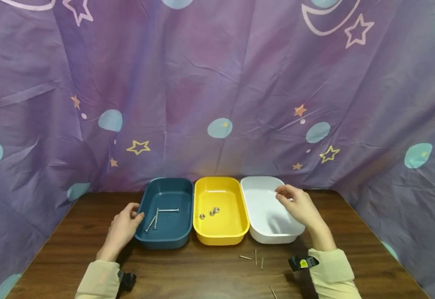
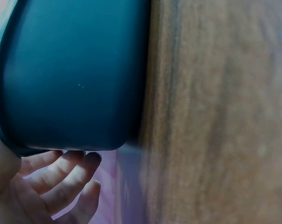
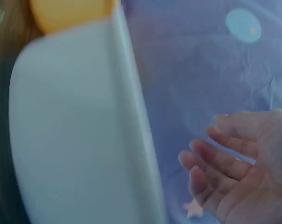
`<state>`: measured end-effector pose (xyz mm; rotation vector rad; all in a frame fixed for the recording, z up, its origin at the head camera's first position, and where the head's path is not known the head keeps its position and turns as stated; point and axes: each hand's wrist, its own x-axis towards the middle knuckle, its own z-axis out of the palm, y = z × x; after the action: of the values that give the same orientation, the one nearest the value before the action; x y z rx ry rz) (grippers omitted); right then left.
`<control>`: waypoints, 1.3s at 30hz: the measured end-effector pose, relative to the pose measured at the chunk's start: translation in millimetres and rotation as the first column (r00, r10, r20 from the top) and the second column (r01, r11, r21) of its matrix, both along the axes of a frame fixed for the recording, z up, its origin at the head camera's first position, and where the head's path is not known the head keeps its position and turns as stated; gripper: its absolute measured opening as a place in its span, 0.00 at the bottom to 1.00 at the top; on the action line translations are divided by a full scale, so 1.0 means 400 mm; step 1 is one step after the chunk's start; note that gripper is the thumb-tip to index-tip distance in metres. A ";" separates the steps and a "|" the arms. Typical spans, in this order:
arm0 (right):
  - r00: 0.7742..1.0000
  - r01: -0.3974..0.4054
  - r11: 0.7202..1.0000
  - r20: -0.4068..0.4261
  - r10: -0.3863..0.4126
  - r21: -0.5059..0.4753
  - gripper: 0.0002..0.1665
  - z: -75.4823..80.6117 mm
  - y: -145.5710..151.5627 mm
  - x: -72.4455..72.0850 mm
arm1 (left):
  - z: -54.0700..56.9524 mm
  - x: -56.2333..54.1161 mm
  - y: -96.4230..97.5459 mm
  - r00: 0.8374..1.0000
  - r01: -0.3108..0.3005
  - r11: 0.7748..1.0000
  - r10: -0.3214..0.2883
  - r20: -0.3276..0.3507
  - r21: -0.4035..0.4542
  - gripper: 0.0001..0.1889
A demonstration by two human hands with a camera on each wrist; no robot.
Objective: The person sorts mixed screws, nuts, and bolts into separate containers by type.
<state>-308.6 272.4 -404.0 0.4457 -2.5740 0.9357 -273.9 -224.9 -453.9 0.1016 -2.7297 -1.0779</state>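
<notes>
My left hand (image 1: 123, 226) holds the near left side of the dark blue bin (image 1: 163, 244), thumb at the rim. In the left wrist view its fingers (image 2: 68, 179) lie against the outer wall. Three long silver bolts (image 1: 168, 210) lie in that bin. My right hand (image 1: 300, 204) hovers over the right side of the white bin (image 1: 273, 238); the right wrist view shows its fingers loosely bent and apart, holding nothing. Between the two stands the yellow bin (image 1: 222, 240), with three silver hex nuts (image 1: 216, 210) inside.
Three thin brass-coloured screws or nails (image 1: 256, 257) lie on the brown wooden table (image 1: 187, 274) in front of the white bin. Another thin one (image 1: 273, 292) is at the bottom edge of the head view. A purple patterned curtain (image 1: 217, 91) hangs behind the bins.
</notes>
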 end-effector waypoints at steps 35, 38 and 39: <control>0.955 0.263 0.958 0.171 -0.242 -0.111 0.16 -0.149 0.125 -0.047 | 0.045 0.014 0.057 0.954 -0.070 0.973 0.000 -0.300 -0.221 0.14; 0.957 0.256 0.961 0.170 -0.237 -0.105 0.16 -0.146 0.122 -0.053 | 0.070 0.033 0.091 0.948 -0.040 0.974 -0.034 -0.317 -0.224 0.13; 0.957 0.254 0.962 0.168 -0.236 -0.101 0.16 -0.145 0.121 -0.056 | 0.078 0.041 0.104 0.946 -0.026 0.974 -0.049 -0.319 -0.226 0.13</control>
<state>-330.9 320.8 -462.0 0.0174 -2.6108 1.0642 -257.5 -183.2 -422.9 -0.1175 -2.5310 -0.7023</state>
